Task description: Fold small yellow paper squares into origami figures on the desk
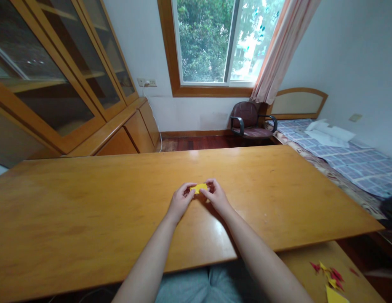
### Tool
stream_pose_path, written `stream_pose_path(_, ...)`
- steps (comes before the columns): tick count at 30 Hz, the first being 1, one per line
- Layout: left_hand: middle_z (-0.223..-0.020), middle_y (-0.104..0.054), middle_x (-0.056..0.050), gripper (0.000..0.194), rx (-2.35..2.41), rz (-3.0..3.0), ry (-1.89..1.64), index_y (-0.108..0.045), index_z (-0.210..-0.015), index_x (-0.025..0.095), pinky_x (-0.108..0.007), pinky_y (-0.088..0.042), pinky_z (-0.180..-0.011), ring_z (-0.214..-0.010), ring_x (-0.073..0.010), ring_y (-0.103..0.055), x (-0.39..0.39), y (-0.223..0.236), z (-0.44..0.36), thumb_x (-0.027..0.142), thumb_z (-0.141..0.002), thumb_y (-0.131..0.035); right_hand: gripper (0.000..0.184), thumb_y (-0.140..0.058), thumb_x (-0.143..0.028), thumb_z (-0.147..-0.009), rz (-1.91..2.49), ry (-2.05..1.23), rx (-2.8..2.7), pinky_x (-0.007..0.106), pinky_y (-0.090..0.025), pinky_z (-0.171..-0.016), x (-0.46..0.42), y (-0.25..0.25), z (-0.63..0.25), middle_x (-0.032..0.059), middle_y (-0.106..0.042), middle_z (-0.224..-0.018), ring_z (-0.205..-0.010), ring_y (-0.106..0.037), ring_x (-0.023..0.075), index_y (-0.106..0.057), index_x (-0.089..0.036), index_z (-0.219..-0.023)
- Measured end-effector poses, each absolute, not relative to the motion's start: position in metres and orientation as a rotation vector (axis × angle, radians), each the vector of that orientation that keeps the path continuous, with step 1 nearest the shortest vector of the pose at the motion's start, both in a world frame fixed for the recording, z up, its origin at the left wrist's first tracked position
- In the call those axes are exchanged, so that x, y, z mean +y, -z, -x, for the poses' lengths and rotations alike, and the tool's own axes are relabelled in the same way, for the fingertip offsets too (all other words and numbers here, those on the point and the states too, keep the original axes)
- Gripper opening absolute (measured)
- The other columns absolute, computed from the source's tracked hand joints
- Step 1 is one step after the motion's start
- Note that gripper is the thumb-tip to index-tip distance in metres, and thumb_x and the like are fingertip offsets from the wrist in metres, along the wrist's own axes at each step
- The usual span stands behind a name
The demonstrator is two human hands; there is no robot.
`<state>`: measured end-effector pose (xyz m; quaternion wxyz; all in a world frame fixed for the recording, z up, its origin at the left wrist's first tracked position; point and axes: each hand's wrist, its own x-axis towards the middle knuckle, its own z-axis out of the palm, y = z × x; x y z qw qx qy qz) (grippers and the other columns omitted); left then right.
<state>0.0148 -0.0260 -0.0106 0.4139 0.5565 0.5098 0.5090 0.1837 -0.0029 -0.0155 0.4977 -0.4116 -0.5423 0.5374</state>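
Note:
A small folded piece of yellow paper (200, 187) is held between my two hands, just above the wooden table (104, 210). My left hand (180, 201) pinches its left end between thumb and fingers. At the right end, my right hand (217, 196) grips it the same way, with the thumb on the near face. My fingers cover both ends of the paper, so its full shape is hidden.
On a lower surface (297, 263) at the bottom right lie several red and yellow folded paper pieces (333, 275) and a flat yellow sheet (335, 296). Beyond the table stand a maroon armchair (246, 118), a bed (350, 155) and a glass-door cabinet (76, 84).

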Motion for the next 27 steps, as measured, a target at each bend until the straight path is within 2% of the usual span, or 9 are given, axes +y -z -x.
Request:
stream_pose_path(5,-0.101,-0.068,-0.006,0.031,1.265,-1.386,-1.307,-0.066,-0.108,0.018,-0.03,-0.052,-0.082,-0.089,-0.0181,-0.064,-0.0238,0.0145,-0.014,0.034,-0.082,-0.064,0.046,-0.072,-0.033,-0.071,0.929,-1.295,-1.27,0.022,-0.042,-0.054,-0.0016,0.0151,-0.1828,-0.0022,-0.053,-0.084,-0.064,-0.051,0.0113,-0.048,-0.023,-0.109)
stream_pose_path(13,-0.082,-0.06,0.001,0.04,1.191,-1.266,-1.326,-0.059,-0.115,0.018,-0.029,-0.056,-0.076,-0.079,-0.0148,-0.061,-0.0236,0.0124,-0.0167,0.035,-0.079,-0.066,0.044,-0.071,-0.032,-0.073,0.897,-1.345,-1.286,0.021,-0.039,-0.051,-0.0017,0.0109,-0.1843,-0.0053,-0.051,-0.075,-0.06,-0.049,0.0109,-0.049,-0.023,-0.11)
stream_pose_path(20,-0.091,-0.067,-0.005,0.029,1.249,-1.346,-1.282,-0.067,-0.102,0.016,-0.031,-0.055,-0.078,-0.081,-0.0179,-0.064,-0.0235,0.0149,-0.0134,0.036,-0.081,-0.065,0.042,-0.072,-0.033,-0.072,0.914,-1.339,-1.291,0.021,-0.041,-0.055,-0.002,0.011,-0.1854,-0.0046,-0.054,-0.076,-0.062,-0.052,0.0113,-0.052,-0.023,-0.108)
stream_pose_path(27,-0.092,-0.068,-0.005,0.027,1.247,-1.346,-1.292,-0.068,-0.101,0.017,-0.03,-0.054,-0.076,-0.079,-0.0175,-0.064,-0.0241,0.0136,-0.013,0.035,-0.08,-0.065,0.04,-0.073,-0.031,-0.071,0.902,-1.355,-1.28,0.022,-0.043,-0.057,-0.0024,0.0102,-0.1862,-0.0033,-0.057,-0.077,-0.063,-0.054,0.0118,-0.055,-0.023,-0.106)
